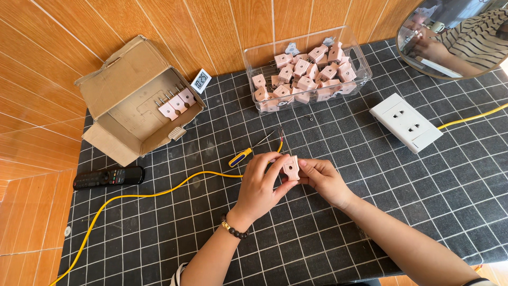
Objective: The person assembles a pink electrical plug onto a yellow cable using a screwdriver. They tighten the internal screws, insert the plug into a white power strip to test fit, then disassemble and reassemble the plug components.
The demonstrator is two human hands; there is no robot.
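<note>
My left hand (262,182) and my right hand (324,180) together pinch a small pink plug (290,168) above the gridded mat. A yellow cable (159,194) runs from the left across the mat up to the plug, its bare wire ends sticking out by the plug's top. A screwdriver (250,151) with a yellow and blue handle lies just beyond my left hand. A beaded bracelet sits on my left wrist.
A clear plastic bin (254,55) of several pink plugs stands at the back. An open cardboard box (127,92) holds three plugs. A small digital clock (200,80), a black remote (108,177), a white wall socket (406,122) and a round mirror (455,37) lie around.
</note>
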